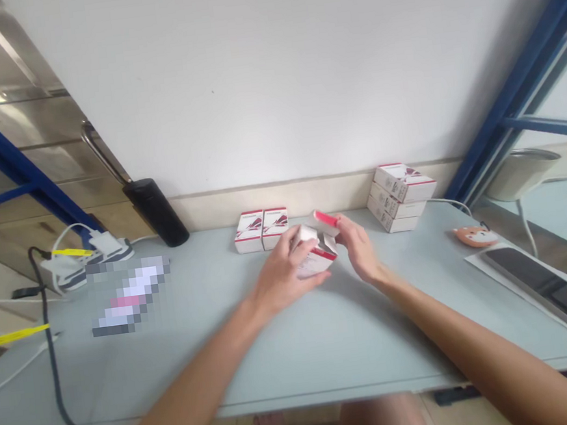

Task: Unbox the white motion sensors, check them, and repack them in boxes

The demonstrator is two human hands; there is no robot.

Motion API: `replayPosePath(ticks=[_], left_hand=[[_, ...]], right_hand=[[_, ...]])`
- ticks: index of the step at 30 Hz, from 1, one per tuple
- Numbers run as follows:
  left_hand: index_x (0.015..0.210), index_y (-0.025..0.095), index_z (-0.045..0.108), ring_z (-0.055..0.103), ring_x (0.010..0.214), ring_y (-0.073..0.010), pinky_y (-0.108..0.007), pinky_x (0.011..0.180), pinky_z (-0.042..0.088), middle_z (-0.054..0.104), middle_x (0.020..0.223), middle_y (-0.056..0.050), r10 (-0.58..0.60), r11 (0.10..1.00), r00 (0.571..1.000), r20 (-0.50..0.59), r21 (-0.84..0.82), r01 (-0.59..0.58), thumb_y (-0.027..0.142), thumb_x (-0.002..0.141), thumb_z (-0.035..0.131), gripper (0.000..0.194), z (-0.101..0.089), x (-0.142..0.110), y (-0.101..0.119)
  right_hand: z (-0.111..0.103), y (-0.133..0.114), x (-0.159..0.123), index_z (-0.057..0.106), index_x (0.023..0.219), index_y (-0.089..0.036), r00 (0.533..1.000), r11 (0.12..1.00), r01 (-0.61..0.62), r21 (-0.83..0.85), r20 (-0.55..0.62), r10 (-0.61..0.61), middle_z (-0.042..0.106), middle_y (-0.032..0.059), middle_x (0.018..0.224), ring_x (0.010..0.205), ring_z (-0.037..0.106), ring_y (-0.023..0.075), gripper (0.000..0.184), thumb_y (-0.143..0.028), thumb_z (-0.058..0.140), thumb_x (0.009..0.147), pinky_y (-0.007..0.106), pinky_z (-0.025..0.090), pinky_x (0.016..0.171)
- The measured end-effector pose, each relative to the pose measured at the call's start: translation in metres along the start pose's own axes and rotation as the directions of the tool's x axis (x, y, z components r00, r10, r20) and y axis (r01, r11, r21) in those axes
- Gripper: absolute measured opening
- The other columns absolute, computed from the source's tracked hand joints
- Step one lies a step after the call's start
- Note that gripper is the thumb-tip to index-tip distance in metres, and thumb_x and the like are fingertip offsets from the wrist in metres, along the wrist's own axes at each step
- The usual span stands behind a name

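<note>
Box (316, 255) with its flap open is gripped in my left hand (285, 274), held up over the middle of the counter (301, 355), closer to the back edge. My right hand (359, 248) is pinching a pink stick (326, 219) in its fingertips, right by the box. Two more boxes (261, 229) sit just behind, plus a stack (400, 197) toward the back right.

Two paired boxes (261, 230), three stacked boxes (400, 197), one held box (315, 253).
</note>
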State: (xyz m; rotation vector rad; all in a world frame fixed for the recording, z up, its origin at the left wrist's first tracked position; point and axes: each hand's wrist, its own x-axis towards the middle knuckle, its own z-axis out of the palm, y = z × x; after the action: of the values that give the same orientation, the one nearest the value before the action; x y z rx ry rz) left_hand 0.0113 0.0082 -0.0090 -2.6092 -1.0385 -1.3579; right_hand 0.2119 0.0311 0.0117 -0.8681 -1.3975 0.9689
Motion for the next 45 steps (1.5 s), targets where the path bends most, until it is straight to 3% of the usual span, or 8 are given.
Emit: replayPosePath(ticks=[4, 12, 16, 19, 25, 33, 39, 45], left_hand=[[0.133, 0.033, 0.053, 0.068, 0.115, -0.0257, -0.038, 0.084, 0.065, 0.048, 0.144, -0.013, 0.245, 0.955, 0.969, -0.040, 0.180, -0.234, 0.033, 0.084, 0.086, 0.059, -0.002, 0.002, 0.001], [0.120, 0.032, 0.056, 0.064, 0.078, -0.0117, -0.026, 0.065, 0.056, 0.051, 0.135, -0.009, 0.283, 0.918, 0.959, -0.020, 0.294, -0.265, 0.037, 0.088, 0.078, 0.039, -0.011, 0.007, 0.007], [0.119, 0.033, 0.057, 0.070, 0.083, -0.0149, -0.028, 0.071, 0.059, 0.057, 0.133, -0.008, 0.240, 0.919, 0.970, -0.030, 0.328, -0.218, 0.035, 0.085, 0.078, 0.040, -0.011, 0.005, 0.008], [0.125, 0.034, 0.056, 0.074, 0.094, -0.0193, -0.030, 0.076, 0.062, 0.061, 0.135, -0.007, 0.109, 0.944, 0.993, -0.048, 0.319, -0.088, 0.037, 0.080, 0.083, 0.052, -0.009, 0.004, 0.006], [0.145, 0.032, 0.036, 0.071, 0.123, -0.0270, -0.036, 0.091, 0.064, 0.061, 0.144, -0.010, 0.035, 0.979, 0.994, -0.102, 0.205, -0.013, 0.035, 0.073, 0.090, 0.090, -0.009, 0.006, 0.000], [0.135, 0.027, 0.049, 0.075, 0.100, -0.0285, -0.037, 0.083, 0.063, 0.076, 0.106, -0.004, -0.170, 0.961, 0.978, -0.121, 0.201, 0.192, 0.039, 0.059, 0.099, 0.091, -0.012, 0.006, 0.002], [0.115, 0.028, 0.058, 0.074, 0.095, -0.0268, -0.037, 0.088, 0.061, 0.074, 0.097, -0.001, -0.164, 0.947, 0.985, -0.063, 0.269, 0.175, 0.033, 0.062, 0.098, 0.067, -0.021, 0.013, 0.005], [0.107, 0.029, 0.058, 0.073, 0.097, -0.0262, -0.038, 0.091, 0.059, 0.074, 0.097, -0.001, -0.141, 0.935, 0.989, -0.055, 0.321, 0.151, 0.035, 0.071, 0.093, 0.051, -0.021, 0.013, 0.003]], right_hand=[[-0.004, 0.000, 0.005, 0.056, 0.073, -0.023, 0.990, 0.998, -0.065, 0.012, -0.121, 0.066, 0.048, -0.0023, 0.070, 0.068, 0.046, 0.0163, 0.039, -0.055, 0.056, 0.097, 0.030, 0.041, 0.065], [0.001, -0.005, 0.002, 0.067, 0.112, -0.025, 0.964, 0.963, -0.261, 0.069, 0.074, 0.256, 0.064, -0.0004, 0.092, 0.069, 0.056, 0.0151, 0.038, -0.052, 0.072, 0.085, 0.029, 0.046, 0.062], [-0.004, -0.005, 0.002, 0.071, 0.105, -0.027, 0.993, 0.979, 0.095, -0.180, -0.053, -0.106, 0.062, 0.0050, 0.107, 0.088, 0.062, 0.0200, 0.018, -0.038, 0.063, 0.093, 0.034, 0.054, 0.072], [-0.009, -0.009, -0.002, 0.075, 0.104, -0.028, 0.898, 0.820, 0.401, -0.409, -0.004, -0.440, 0.060, 0.0095, 0.111, 0.105, 0.062, 0.0257, 0.020, -0.030, 0.056, 0.099, 0.044, 0.056, 0.091], [-0.016, -0.012, -0.005, 0.079, 0.112, -0.030, 0.796, 0.624, 0.594, -0.509, 0.257, -0.548, 0.049, 0.0110, 0.127, 0.128, 0.054, 0.0312, 0.027, -0.030, 0.055, 0.101, 0.052, 0.049, 0.109], [-0.015, -0.014, -0.003, 0.065, 0.086, -0.023, 0.845, 0.735, 0.533, -0.420, 0.220, -0.487, 0.049, 0.0117, 0.127, 0.125, 0.057, 0.0300, 0.011, -0.028, 0.064, 0.095, 0.052, 0.049, 0.113], [-0.020, -0.005, 0.001, 0.075, 0.115, -0.030, 0.861, 0.749, 0.501, -0.434, 0.334, -0.382, 0.044, 0.0110, 0.143, 0.145, 0.044, 0.0325, 0.020, -0.032, 0.064, 0.099, 0.057, 0.039, 0.122], [-0.015, -0.007, 0.003, 0.078, 0.097, -0.029, 0.918, 0.854, 0.393, -0.341, 0.204, -0.340, 0.055, 0.0089, 0.143, 0.142, 0.050, 0.0322, 0.017, -0.046, 0.075, 0.093, 0.055, 0.038, 0.123]])
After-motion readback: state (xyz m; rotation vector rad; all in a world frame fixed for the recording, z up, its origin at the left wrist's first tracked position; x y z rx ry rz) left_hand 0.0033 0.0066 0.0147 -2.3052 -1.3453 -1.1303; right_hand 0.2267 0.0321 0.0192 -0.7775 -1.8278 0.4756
